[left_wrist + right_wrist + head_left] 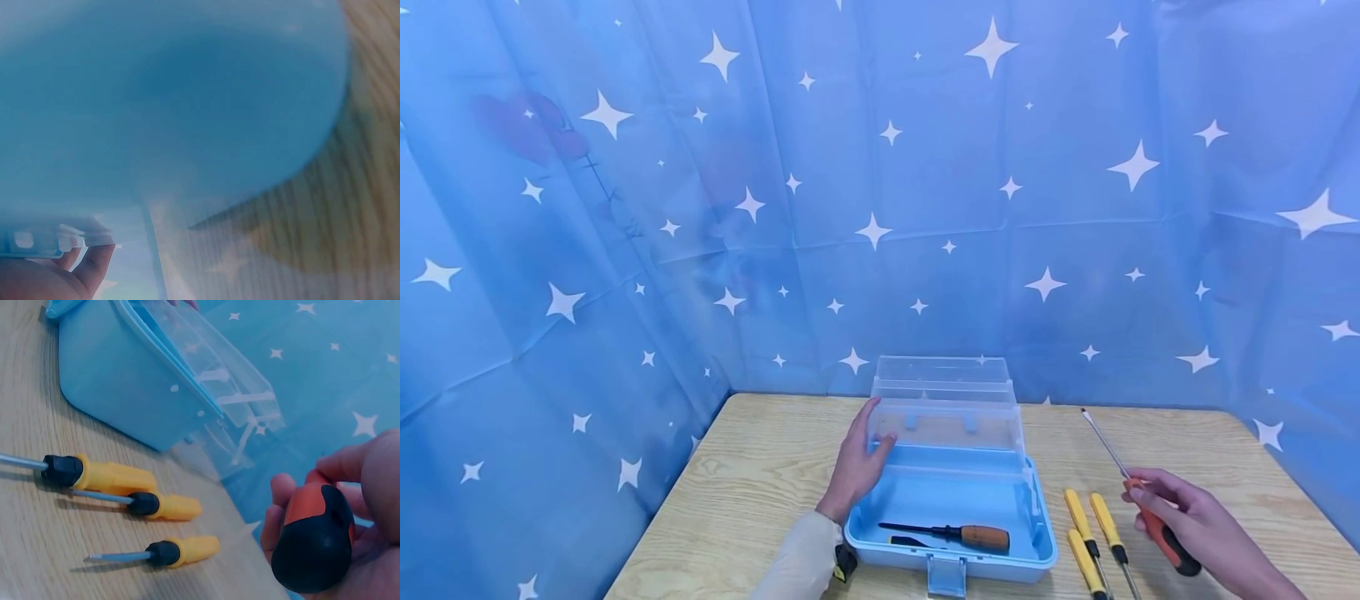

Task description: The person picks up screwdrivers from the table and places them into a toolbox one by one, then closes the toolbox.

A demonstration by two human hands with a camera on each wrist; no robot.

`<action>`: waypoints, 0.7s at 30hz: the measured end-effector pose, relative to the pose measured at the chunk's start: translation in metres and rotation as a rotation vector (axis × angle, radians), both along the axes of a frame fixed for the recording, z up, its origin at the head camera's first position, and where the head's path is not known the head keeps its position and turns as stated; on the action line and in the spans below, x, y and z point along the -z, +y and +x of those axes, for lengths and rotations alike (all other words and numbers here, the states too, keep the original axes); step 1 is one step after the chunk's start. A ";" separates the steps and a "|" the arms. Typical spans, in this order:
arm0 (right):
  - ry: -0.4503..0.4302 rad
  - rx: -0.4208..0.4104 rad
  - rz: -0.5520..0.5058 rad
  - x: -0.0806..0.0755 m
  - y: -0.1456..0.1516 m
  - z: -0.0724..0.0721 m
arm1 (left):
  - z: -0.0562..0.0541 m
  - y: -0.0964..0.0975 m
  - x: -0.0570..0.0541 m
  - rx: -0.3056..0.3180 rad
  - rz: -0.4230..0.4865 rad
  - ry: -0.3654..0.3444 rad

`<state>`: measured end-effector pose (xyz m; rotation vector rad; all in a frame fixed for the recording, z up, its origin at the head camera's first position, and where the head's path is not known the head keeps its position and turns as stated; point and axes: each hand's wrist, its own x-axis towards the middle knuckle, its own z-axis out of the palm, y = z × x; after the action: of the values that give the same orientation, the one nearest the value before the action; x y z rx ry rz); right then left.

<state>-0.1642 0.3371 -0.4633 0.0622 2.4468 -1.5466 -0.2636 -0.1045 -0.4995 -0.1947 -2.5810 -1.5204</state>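
My right hand [1198, 521] grips a flat-head screwdriver by its orange and black handle [1161, 527], and its metal shaft points up and away to the left. In the right wrist view the rounded black butt of that screwdriver [315, 550] faces the camera. My left hand [856, 462] holds the left edge of the raised clear lid [947, 421] of a light blue toolbox [955, 554], thumb on the near side. Inside the box lie a brown-handled screwdriver [985, 537] and a partly hidden black tool [906, 541].
Three yellow-handled screwdrivers [1105, 518] lie on the wooden table [730, 483] between the toolbox and my right hand. A black and yellow object [844, 562] sits by the box's front left corner. A blue star-patterned curtain [820, 167] hangs behind the table.
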 end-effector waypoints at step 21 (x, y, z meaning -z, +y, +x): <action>0.039 -0.016 -0.035 -0.012 -0.021 -0.005 | 0.000 -0.001 -0.001 0.009 0.005 0.004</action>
<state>-0.1690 0.3158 -0.4515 0.0066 2.4429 -1.5978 -0.2632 -0.1052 -0.4986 -0.2096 -2.5764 -1.5276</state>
